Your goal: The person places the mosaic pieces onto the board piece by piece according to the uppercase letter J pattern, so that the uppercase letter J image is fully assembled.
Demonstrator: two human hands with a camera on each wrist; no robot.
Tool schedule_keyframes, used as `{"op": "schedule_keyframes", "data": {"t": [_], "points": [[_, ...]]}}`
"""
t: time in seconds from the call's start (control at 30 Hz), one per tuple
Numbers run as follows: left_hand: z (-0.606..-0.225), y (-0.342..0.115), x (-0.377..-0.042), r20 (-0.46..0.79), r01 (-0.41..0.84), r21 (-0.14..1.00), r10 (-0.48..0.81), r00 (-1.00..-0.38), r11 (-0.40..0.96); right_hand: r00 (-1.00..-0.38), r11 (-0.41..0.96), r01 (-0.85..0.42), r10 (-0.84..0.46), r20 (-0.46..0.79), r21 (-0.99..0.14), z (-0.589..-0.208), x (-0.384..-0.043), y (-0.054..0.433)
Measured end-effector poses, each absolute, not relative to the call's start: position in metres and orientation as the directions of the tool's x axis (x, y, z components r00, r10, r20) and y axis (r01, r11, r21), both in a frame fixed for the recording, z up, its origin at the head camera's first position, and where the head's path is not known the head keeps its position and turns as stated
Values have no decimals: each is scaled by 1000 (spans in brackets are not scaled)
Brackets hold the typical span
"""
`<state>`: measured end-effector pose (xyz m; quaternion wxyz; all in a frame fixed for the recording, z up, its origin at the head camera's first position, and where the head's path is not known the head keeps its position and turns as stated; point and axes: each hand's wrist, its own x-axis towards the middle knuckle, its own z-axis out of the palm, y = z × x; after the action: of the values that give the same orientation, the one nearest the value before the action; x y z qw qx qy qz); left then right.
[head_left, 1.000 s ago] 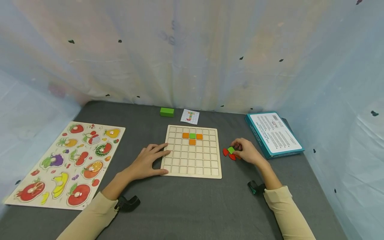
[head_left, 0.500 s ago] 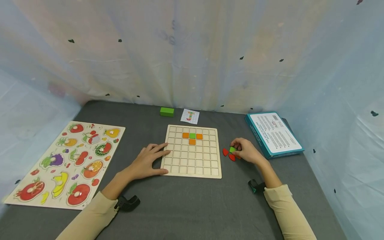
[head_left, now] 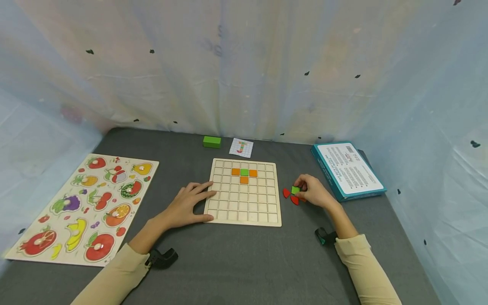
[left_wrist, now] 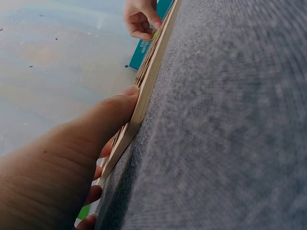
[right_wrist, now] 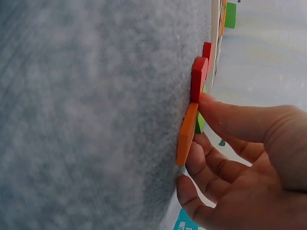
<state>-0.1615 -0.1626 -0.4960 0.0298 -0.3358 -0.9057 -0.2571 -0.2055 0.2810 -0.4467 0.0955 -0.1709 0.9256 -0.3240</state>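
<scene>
Fingers (right_wrist: 196, 155) of the right hand (head_left: 313, 192) pinched a green tile (head_left: 295, 190) against the thumb, to the right of the gridded board (head_left: 244, 206) and apart from it; whether the tile touched the cloth (head_left: 244, 262) could not be told. Fingers of the left hand (head_left: 187, 205) were spread, their tips and the thumb resting on the board's left margin. Likely faults, as judged: two red pieces (head_left: 295, 200) and an orange tile (right_wrist: 186, 139) lay close about the pinch, so a careless lift could have scattered them, while a shallow hold could have let the green tile slip. Had the left hand let go, a sideways push might have shifted the board; a tile lowered askew might have caught on the grid lines. Materials: the board appeared to be pale wood, square-celled, with rounded corners. Seated tiles (head_left: 236, 172), three orange and one green, were flat squares. The red pieces had curved edges and smooth, evenly coloured faces; the grey cloth looked matt and finely woven.
</scene>
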Motion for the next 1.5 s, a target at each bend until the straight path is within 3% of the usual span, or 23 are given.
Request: {"op": "schedule_keyframes", "data": {"t": [0.8, 1.07, 1.23, 1.5], "points": [[-495, -162, -164, 237, 634, 440, 599, -765, 635, -908, 688, -292, -418, -35, -664, -446, -207, 282], [-496, -163, -162, 243, 635, 443, 597, -764, 633, -895, 629, -321, -447, 9, -708, -434, -216, 258], [-496, -163, -161, 260, 643, 440, 597, -759, 627, -856, 554, -365, -516, 35, -748, -429, -226, 222], [-497, -163, -160, 267, 648, 438, 598, -756, 623, -742, 484, -448, -670, 11, -751, -435, -240, 168]]}}
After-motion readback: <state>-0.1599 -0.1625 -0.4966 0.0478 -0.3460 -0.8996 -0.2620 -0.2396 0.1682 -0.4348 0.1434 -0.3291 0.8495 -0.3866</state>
